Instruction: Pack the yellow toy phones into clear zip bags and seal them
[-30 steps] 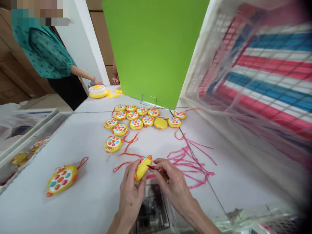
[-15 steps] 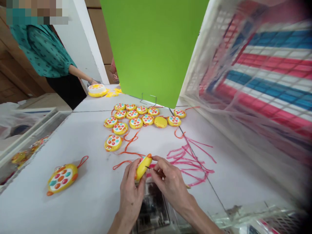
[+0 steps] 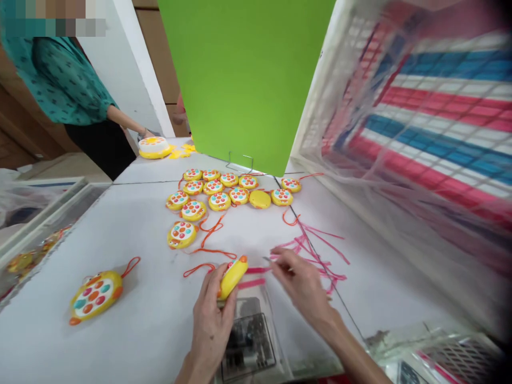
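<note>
My left hand (image 3: 211, 320) is closed around a yellow toy (image 3: 233, 278), held on edge above the table with its orange tip up. My right hand (image 3: 302, 285) is to the right of it, thumb and fingers pinching a thin pointed metal tool (image 3: 266, 260). That tool's tip is apart from the toy; most of it is hidden by the fingers. Beyond my hands lie several similar yellow toys (image 3: 213, 186) with coloured dots, one of them dotted side down. Another dotted toy (image 3: 96, 294) with an orange loop lies at the left.
Pink strips (image 3: 255, 283) lie on the white table around my right hand. Orange cords (image 3: 212, 229) trail before the toys. A clear box (image 3: 248, 346) sits below my hands. A green board (image 3: 248, 80) stands behind; a white crate (image 3: 320, 106) is at right. A co-worker's arm (image 3: 128, 121) reaches in far left.
My right hand has drawn away to the right, taking the pointed tool off the toy's side. My left hand still holds the toy, nearly in place. The view has shifted slightly.
</note>
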Demonstrator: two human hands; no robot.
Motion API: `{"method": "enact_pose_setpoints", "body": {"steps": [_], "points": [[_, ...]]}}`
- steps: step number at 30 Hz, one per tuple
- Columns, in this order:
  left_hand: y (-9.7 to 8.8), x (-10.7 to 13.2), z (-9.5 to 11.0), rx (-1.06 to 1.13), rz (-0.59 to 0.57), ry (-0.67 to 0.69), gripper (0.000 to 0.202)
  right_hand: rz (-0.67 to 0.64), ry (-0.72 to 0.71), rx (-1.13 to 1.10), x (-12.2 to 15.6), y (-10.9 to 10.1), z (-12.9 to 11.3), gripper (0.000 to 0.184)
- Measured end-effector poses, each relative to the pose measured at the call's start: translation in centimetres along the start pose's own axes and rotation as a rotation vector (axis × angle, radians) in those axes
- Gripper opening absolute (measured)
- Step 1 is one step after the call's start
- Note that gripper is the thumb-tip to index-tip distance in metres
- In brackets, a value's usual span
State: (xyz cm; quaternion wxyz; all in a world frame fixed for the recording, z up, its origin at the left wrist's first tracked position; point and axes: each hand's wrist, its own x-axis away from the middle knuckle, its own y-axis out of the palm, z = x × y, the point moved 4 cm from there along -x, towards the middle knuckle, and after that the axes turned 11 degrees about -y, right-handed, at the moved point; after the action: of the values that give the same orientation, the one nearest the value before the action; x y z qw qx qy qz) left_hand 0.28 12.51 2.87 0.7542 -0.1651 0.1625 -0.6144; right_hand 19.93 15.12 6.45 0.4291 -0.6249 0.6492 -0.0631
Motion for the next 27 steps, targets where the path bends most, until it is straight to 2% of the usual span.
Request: {"method": "enact_pose_setpoints", "body": {"steps": [2,4,6,8,9,10,12,13,14,15,17,20,21,22,23,25,26,27], "points": [[-0.3,-0.4,-0.4,0.093,-0.034,-0.135,0.041,0.079,0.085,0.142,1.7,-3.4,4.6,0.021],[-0.4,-0.8,-0.7,0.266,-0.097,-0.282,0.046,0.116,0.212,0.379,4.2,-7.3,10.1,0.029],[-0.4,-1.1,-0.6,0.478,-0.166,-0.385,0.049,0.061,0.340,0.602,6.7,-10.7,15.3,0.035],[-0.3,-1.3,-0.4,0.661,-0.241,-0.458,0.049,-0.021,0.354,0.683,8.2,-12.7,18.6,0.038],[-0.1,-1.3,-0.3,0.731,-0.288,-0.497,0.050,-0.005,0.330,0.716,8.4,-13.3,19.1,0.040],[0.1,-1.3,-0.2,0.786,-0.341,-0.536,0.050,0.025,0.302,0.720,8.3,-13.4,18.9,0.042],[0.5,-1.2,-0.2,0.868,-0.426,-0.600,0.050,0.120,0.266,0.639,7.3,-12.4,16.4,0.045],[0.6,-1.1,-0.2,0.895,-0.448,-0.622,0.048,0.153,0.267,0.530,6.4,-11.3,14.5,0.044],[0.7,-1.1,-0.1,0.910,-0.457,-0.635,0.047,0.120,0.288,0.365,5.3,-9.6,12.5,0.042],[0.7,-1.2,-0.1,0.907,-0.455,-0.635,0.045,0.026,0.310,0.177,4.1,-7.6,10.3,0.037],[0.6,-1.3,0.2,0.847,-0.451,-0.589,0.043,-0.195,0.259,-0.184,1.9,-3.1,5.5,0.032],[-0.1,-1.7,1.0,0.642,-0.481,-0.434,0.046,-0.393,0.138,-0.544,-0.3,1.9,0.1,0.046],[-0.7,-1.8,1.2,0.555,-0.446,-0.375,0.048,-0.446,0.086,-0.605,-0.9,3.1,-1.1,0.047],[-1.5,-1.9,1.3,0.457,-0.361,-0.319,0.048,-0.480,0.038,-0.629,-1.5,4.0,-1.9,0.044],[-2.5,-1.8,1.2,0.344,-0.225,-0.273,0.047,-0.483,0.000,-0.621,-2.2,4.6,-2.3,0.038],[-4.0,-1.1,0.8,0.089,0.062,-0.193,0.031,-0.408,-0.030,-0.551,-4.2,5.0,-2.4,0.027],[-4.2,-0.5,0.6,-0.035,0.126,-0.137,0.019,-0.342,-0.026,-0.515,-5.3,5.0,-2.3,0.026],[-3.7,0.2,0.3,-0.148,0.115,-0.060,0.013,-0.274,-0.016,-0.494,-6.5,4.8,-2.1,0.027]]}}
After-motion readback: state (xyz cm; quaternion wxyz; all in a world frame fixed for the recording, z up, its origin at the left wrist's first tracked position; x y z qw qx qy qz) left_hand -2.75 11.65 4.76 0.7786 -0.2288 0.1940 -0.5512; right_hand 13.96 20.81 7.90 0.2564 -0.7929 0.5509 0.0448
